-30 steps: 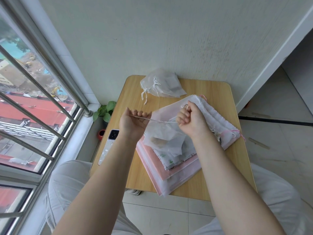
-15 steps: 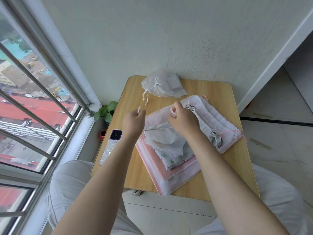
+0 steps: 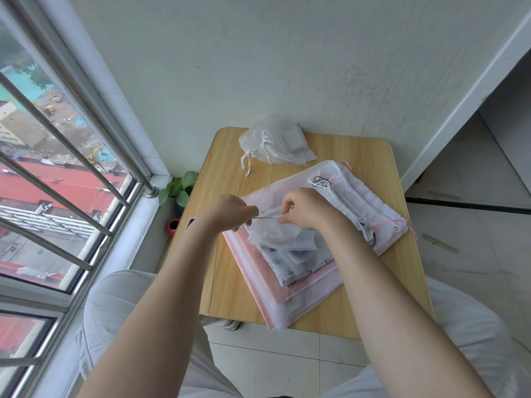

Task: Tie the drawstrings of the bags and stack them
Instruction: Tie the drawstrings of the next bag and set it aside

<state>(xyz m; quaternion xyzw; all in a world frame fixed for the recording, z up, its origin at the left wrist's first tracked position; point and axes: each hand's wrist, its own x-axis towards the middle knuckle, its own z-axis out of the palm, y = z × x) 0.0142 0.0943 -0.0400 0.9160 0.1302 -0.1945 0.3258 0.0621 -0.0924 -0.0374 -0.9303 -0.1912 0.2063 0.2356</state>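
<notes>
Small white bag [image 3: 280,238] tops the stack [image 3: 301,285]; tied bags [image 3: 275,145] lie behind.

Bare forearms [image 3: 161,305], no sleeves or jewellery showing; light grey, seemingly loose trousers [image 3: 120,305] cover both legs.

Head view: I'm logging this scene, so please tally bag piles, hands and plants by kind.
Bag piles: 2, back heap and near stack
Hands: 2, left hand and right hand
Plant: 1
Total: 5
</notes>
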